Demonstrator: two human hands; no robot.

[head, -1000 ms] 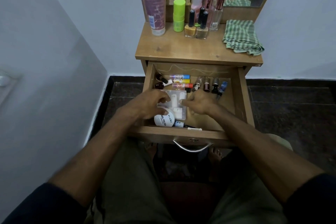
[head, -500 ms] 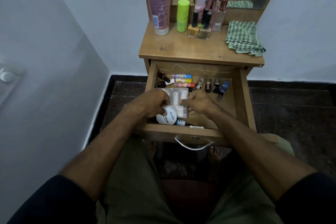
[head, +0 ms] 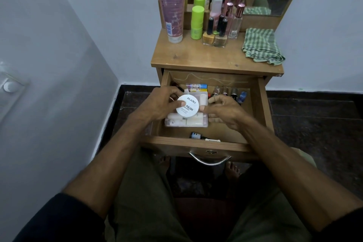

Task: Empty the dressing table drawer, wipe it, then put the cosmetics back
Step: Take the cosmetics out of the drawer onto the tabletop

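While the open wooden drawer [head: 263, 104] holds lip balms, small bottles and a dropper vial, the left hand [head: 157, 104] and right hand [head: 225, 112] grip a clear plastic case [head: 186, 122] topped by a round white tin [head: 187, 106] over it.

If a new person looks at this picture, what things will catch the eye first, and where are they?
First comes the round white tin at the centre, which the left hand grips while both hands lift a clear plastic case over the open drawer; the right hand holds the case's right edge. Next are the tall pink tube and lime-green bottle standing at the tabletop's back left, with a green checked cloth at its right.
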